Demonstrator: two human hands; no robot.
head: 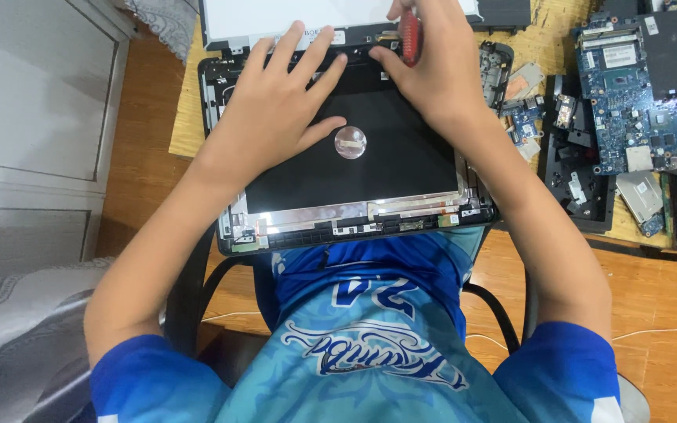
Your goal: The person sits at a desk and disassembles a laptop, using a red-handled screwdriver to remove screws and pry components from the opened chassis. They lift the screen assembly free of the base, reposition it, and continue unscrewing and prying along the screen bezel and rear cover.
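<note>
Our left hand (280, 106) lies spread flat on the opened laptop (350, 157) at the table edge while our right hand (432, 63) grips a red-handled screwdriver (409, 37); the chassis looks stiff, fragile, best held by its edges.

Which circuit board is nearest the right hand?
The small blue circuit board just right of the laptop, beside the right hand; the large blue one lies farther right.

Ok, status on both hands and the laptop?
Left hand flat on laptop lid. Right hand holds red screwdriver at hinge edge. Nothing blocking.
</note>
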